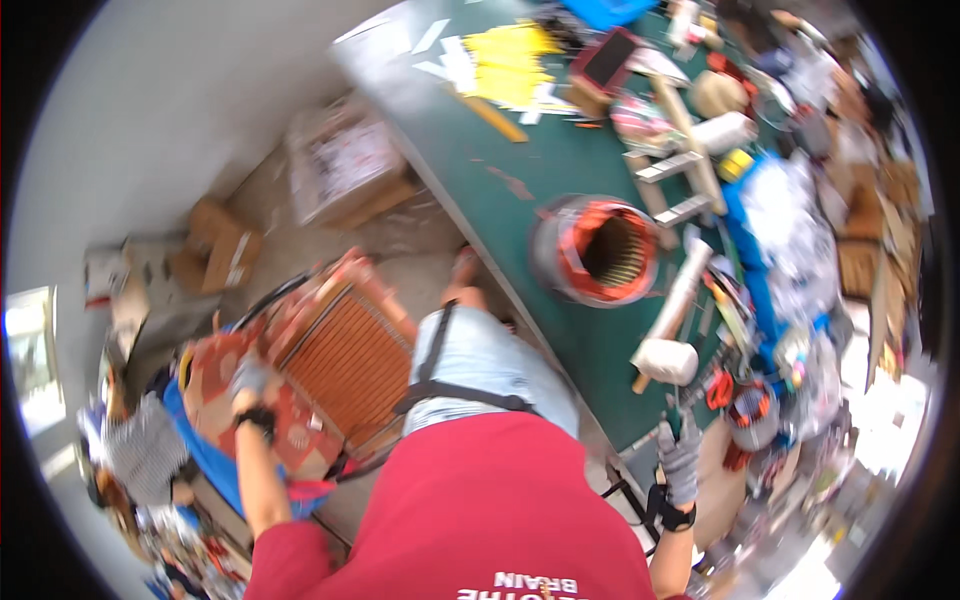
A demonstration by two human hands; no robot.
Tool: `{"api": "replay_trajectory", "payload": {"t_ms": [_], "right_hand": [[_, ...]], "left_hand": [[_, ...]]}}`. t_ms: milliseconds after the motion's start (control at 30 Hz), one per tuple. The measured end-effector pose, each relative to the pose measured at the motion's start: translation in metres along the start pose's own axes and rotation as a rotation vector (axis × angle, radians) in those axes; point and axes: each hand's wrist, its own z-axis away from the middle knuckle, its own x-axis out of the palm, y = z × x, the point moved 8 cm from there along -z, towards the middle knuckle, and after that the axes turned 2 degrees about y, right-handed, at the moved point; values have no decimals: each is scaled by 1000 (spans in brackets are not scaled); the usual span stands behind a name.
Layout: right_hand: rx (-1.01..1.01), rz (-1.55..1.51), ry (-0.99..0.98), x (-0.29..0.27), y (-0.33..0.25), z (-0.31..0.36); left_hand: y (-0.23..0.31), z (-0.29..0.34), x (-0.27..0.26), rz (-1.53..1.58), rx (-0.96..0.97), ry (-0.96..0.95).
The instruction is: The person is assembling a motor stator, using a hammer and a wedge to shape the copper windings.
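Observation:
My left hand [250,376], in a grey glove, is at the edge of a chair covered in red patterned cloth [215,385], with a brown slatted mat [350,350] on its seat. Motion smears its fingers, so their grip is unclear. My right hand [680,460], also gloved in grey, is by the near corner of the green table [480,180]. Its fingers are closed around something thin and dark that sticks up past them; its kind is too blurred to make out. A white-headed mallet [668,362] lies on the table just beyond that hand.
A round drum with an orange-red lining [605,250] stands on the table. Beyond are yellow strips [505,65], a small wooden ladder-like frame [680,185] and clear plastic bags [790,230]. Red-handled scissors [718,388] lie near a cup of tools [752,415]. Cardboard boxes [350,165] sit on the floor.

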Motion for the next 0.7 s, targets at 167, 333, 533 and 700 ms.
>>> {"api": "replay_trajectory", "payload": {"t_ms": [167,333,533,700], "right_hand": [[-224,171,166,-52,-23,-31],[-123,-331,284,-57,-19,-59],[-181,188,54,-11,-23,-73],[-369,182,207,-84,-89,-113]], "left_hand": [[200,41,-173,44,111,238],[524,163,-147,406,1213,486],[566,149,-91,484,1404,582],[567,136,-100,397,1449,455]]}}
